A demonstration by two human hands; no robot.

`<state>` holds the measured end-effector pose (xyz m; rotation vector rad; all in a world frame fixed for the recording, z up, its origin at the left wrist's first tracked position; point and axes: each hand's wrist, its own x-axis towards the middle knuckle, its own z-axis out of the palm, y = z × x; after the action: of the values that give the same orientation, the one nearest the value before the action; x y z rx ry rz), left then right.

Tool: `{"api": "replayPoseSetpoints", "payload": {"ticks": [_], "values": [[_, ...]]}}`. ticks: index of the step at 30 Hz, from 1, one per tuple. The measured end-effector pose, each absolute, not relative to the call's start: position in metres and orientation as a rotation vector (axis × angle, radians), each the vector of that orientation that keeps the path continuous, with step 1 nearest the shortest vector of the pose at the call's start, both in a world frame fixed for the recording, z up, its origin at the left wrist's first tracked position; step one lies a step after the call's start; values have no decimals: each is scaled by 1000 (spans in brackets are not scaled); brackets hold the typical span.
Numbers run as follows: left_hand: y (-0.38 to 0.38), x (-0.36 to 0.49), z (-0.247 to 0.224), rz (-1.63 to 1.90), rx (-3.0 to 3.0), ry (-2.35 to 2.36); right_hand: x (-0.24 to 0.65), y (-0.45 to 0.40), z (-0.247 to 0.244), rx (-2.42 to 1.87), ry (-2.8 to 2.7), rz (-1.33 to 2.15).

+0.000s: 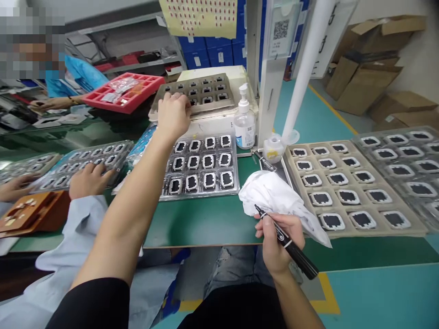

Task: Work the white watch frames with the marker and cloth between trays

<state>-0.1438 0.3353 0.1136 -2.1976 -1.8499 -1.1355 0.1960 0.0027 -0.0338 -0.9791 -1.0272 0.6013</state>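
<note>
My left hand (173, 112) reaches over the front left part of a grey-brown moulded tray (229, 98), which holds small dark-centred frames and sits on a white box. Its fingers curl down, and what they pinch, if anything, is hidden. In my right hand (279, 242) is a black marker pen (288, 244), uncapped, with its tip aimed up and left. Just beyond the tip lies a crumpled white cloth (270, 189). A clear plastic tray (202, 194) with rows of white-rimmed black frames rests on the green table below my left arm.
To the right stands a beige tray (302, 176) of similar frames, beside another clear tray (394, 153). A pump bottle (244, 123) and a small white jar (273, 148) stand near the post. On the left are a co-worker's hand (91, 180), a brown box (37, 212) and a red tray (123, 91).
</note>
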Motion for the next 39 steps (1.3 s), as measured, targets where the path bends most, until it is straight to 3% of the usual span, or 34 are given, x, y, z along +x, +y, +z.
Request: {"api": "replayPoseSetpoints", "payload": {"ticks": [4,13,19,24,33,39], "values": [[317,-144,114,-1172,-2198,-1907,195,4,-33,-969,-1020,607],[210,-118,109,-858,-2260,-1878,198,16,-11,-855,-1115,730],[104,-161,91,-457,-1872,-2294,210,17,-20,-858,-1267,758],[70,-201,71,-245,-1888,-2534,214,16,-24,-805,-1326,804],[57,-193,49,-810,-1802,-2453,210,11,-17,-909,-1312,787],[20,-119,47,-1766,-1712,-2293,207,6,-15,-943,-1232,825]]}}
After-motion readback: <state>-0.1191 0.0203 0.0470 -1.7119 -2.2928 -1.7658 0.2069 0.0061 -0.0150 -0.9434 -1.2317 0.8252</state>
